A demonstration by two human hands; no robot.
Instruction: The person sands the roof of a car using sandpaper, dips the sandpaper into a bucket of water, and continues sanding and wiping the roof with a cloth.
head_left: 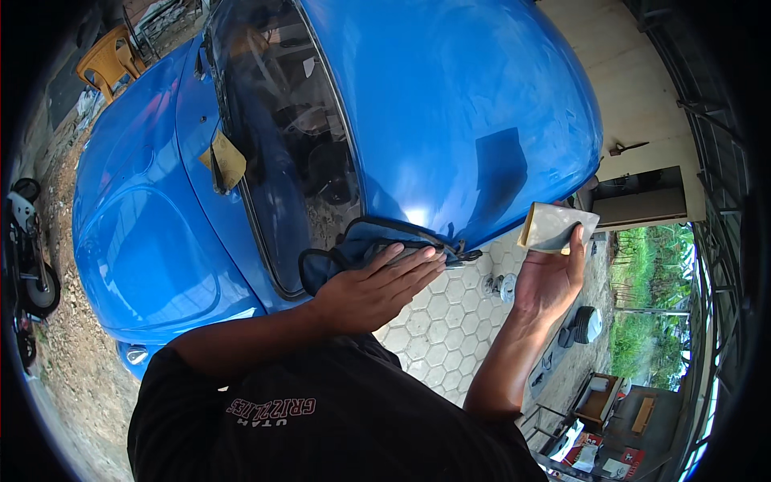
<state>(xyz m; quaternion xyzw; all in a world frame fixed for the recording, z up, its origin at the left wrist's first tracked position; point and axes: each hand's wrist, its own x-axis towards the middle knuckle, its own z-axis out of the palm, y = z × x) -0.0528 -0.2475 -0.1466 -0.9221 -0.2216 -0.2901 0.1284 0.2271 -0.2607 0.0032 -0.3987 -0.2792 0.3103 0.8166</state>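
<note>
Against the blue car [450,104], the left hand [373,289] lies flat, fingers extended, pressing a blue cloth [353,245]; beside it, the right hand [550,277] pinches a folded sandpaper sheet [554,226], raised off the car.

One glossy blue car [450,104], one dark blue cloth [353,251], two tan sheets of sandpaper [554,227] [227,161], one yellow plastic chair [112,58], one motorbike [30,257], two hands [371,289] [552,277].

left hand [377,289] on cloth [353,251] | cloth on car [450,104] | right hand [550,277] right
</note>
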